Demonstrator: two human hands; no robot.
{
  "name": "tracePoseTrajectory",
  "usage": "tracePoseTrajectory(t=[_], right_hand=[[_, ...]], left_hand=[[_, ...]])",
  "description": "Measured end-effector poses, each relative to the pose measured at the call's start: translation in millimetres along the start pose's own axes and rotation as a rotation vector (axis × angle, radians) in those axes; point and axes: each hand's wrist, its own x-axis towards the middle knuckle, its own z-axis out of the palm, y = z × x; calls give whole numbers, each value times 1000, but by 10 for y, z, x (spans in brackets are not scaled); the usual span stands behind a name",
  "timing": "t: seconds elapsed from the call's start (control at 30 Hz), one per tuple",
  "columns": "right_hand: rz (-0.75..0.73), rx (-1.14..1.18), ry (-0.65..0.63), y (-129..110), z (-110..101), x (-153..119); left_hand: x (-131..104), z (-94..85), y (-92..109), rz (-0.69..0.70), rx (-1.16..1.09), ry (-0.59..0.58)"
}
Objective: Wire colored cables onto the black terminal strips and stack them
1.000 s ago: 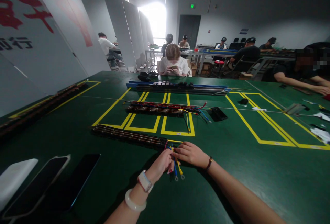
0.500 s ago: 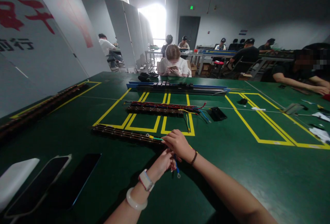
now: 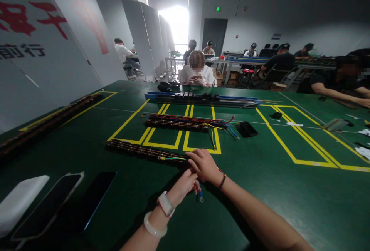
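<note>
At the lower left of the frame, can see a white slab (image 3: 24, 195), a phone in a pale case (image 3: 49, 208) and a dark phone (image 3: 96, 201), side by side on the green table (image 3: 318, 204). At bottom centre, can make out a white bangle (image 3: 155, 226) and a watch (image 3: 165, 204) behind the left hand (image 3: 185, 183), with fingers curled together and seemingly clamped on the blue wire (image 3: 200, 193), ring end poking out below. Just above, see the right hand (image 3: 204, 164) bent over the near end of a long dark strip (image 3: 138, 149), beside a yellow-green wire (image 3: 173, 158) laid back along it; cannot tell what, if anything, lies pinched under those fingers.

Could lose the yellow-green wire's lie if released early, as a springy lead may flick back. Might also tangle or strain the leads at the strip's end, from crossed fingers pulling unevenly in a tight bunch.

Farther, at mid-frame, find a second strip (image 3: 179, 123) with loose coloured leads, then a black tray (image 3: 247, 129) to its right. Beyond, see a blue rail (image 3: 245, 99) and, at upper centre, a seated person (image 3: 209, 76).
</note>
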Motion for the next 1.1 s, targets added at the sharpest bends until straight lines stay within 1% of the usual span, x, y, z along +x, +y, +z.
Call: tracePoseTrajectory(t=[0.07,0.13,0.27,0.4,0.53,0.6,0.77,0.93,1.0,1.1], right_hand=[[40,-4,26,124,-56,-142],[70,-39,23,258,-97,-286],[125,-106,-41,465,-119,-497],[185,-54,-28,549,-79,-532],[225,-27,8,577,-44,-492],[240,-30,13,583,-40,-487],[260,-40,-10,579,-49,-499],[257,-30,-9,579,-52,-493],[255,-20,-6,584,-51,-492],[259,-1,-10,589,-53,-493]], left_hand=[[1,-11,12,25,50,4],[8,-34,20,49,141,15],[16,-90,62,59,375,79],[-54,-130,166,196,633,126],[-165,-138,240,226,926,215],[-196,-134,248,248,1012,234],[-198,-134,247,278,1017,243],[-200,-160,305,279,900,234],[-204,-177,345,303,845,274],[-211,-205,397,354,826,425]])
